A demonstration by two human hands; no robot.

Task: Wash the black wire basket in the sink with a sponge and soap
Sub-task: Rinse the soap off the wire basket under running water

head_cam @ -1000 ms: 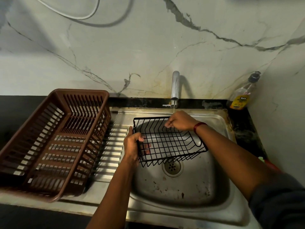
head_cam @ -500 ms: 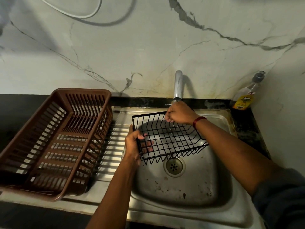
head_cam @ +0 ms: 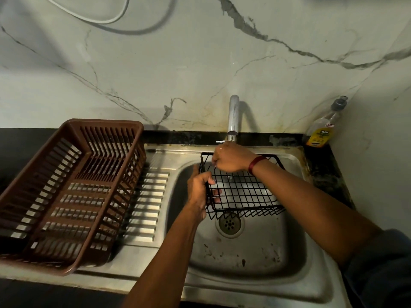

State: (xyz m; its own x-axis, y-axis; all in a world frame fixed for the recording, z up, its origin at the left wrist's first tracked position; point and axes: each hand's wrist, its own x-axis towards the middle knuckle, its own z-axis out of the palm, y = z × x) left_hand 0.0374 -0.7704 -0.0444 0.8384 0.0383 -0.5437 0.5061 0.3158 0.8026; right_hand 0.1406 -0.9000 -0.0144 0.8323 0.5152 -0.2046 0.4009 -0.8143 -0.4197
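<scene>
Since half a second ago the black wire basket point(head_cam: 244, 192) has slid toward 3 o'clock and levelled out, both hands going with it. It hangs over the sink point(head_cam: 255, 258), in the bowl's 12 o'clock half, its near edge above the drain point(head_cam: 229, 223). The left hand point(head_cam: 199, 192) grips its 9 o'clock side, fingers curled under the mesh. The right hand point(head_cam: 231, 160) is clenched on the 12 o'clock rim, just under the tap point(head_cam: 233, 116). A brown dish rack point(head_cam: 66, 196) rests on the drainboard point(head_cam: 146, 207) at 9 o'clock. A soap bottle point(head_cam: 320, 132) stands at 2 o'clock.
</scene>
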